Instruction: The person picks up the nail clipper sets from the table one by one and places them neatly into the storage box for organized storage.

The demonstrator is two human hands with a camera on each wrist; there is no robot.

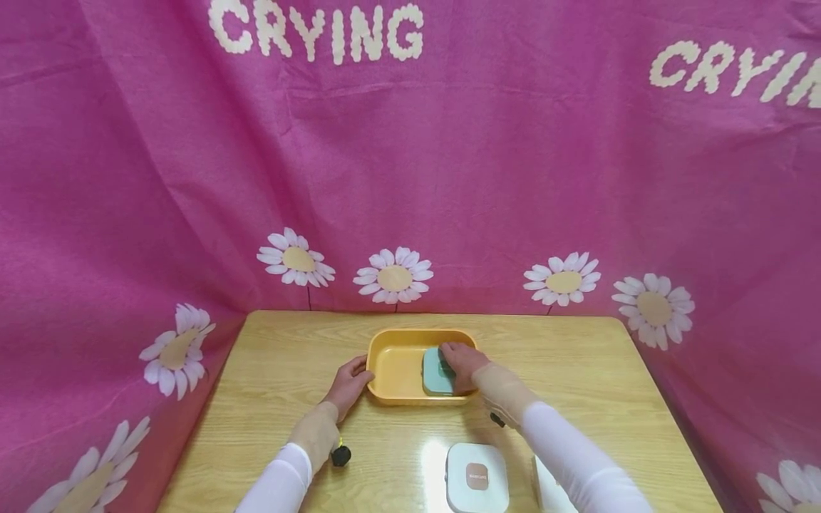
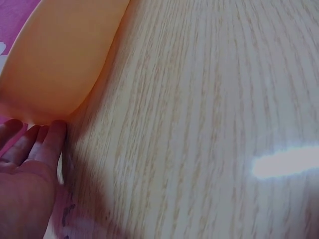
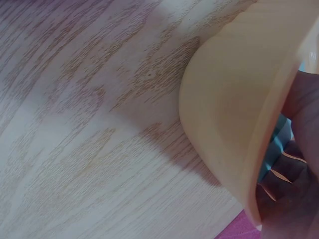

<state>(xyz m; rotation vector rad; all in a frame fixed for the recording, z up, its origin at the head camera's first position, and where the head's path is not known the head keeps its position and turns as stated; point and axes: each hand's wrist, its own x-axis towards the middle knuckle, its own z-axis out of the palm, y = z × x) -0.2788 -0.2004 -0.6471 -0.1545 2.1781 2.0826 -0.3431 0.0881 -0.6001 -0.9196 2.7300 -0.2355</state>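
A yellow-orange plastic bin (image 1: 398,399) with rounded corners stands on the table. Inside its right half lies a teal square box (image 1: 435,376) with rounded corners. My right hand (image 1: 463,365) reaches over the bin's right end and grips this box, fingers at its far side and thumb toward the near side. The right wrist view shows the hand (image 3: 299,194) behind the bin's wall (image 3: 224,104), with a bit of teal between the fingers. At the bin's left end, my left hand (image 1: 348,385) touches the outer wall with its fingertips, the fingers nearly straight.
A white square case (image 1: 477,477) with a brownish label lies near the table's front. Another white item (image 1: 551,488) is partly hidden by my right forearm. The wooden table (image 1: 282,356) is bordered by a pink curtain (image 1: 474,178) with daisies.
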